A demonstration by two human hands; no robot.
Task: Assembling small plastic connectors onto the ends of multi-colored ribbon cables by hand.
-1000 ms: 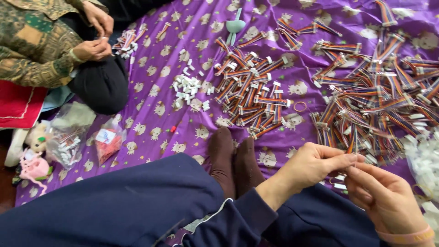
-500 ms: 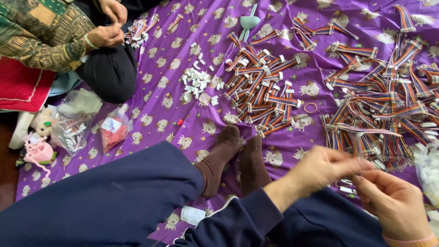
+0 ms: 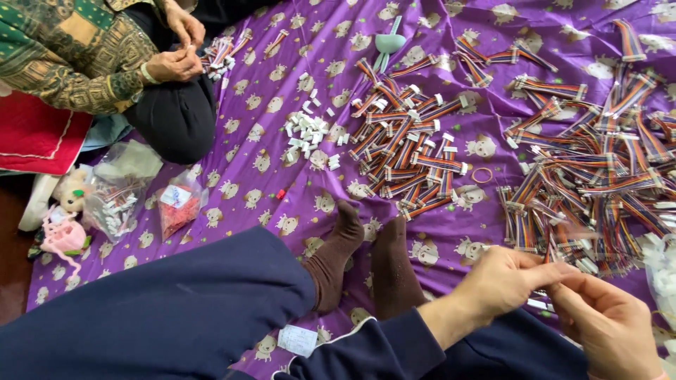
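Observation:
My left hand [image 3: 503, 281] and my right hand [image 3: 611, 329] meet fingertip to fingertip at the lower right, above my lap. Together they pinch a small cable piece [image 3: 541, 304]; only its white end shows below my left fingers. Just beyond my hands lies a large heap of short rainbow ribbon cables [image 3: 598, 183] with white plugs. A second heap of the same cables [image 3: 408, 151] lies in the middle of the purple printed sheet [image 3: 267, 176]. My feet in brown socks [image 3: 352, 257] rest on the sheet.
Loose white connectors [image 3: 306, 134] lie left of the middle heap, a teal scoop [image 3: 387, 43] behind it, a rubber band [image 3: 482, 174] beside it. Two plastic bags [image 3: 116, 200] sit at left. Another person's hands [image 3: 172, 63] work at upper left. A paper slip [image 3: 296, 340] lies by my leg.
The view has tilted down and a little left, so my legs fill more of it. My hands stay pinched together on the piece. The other person's hands keep working.

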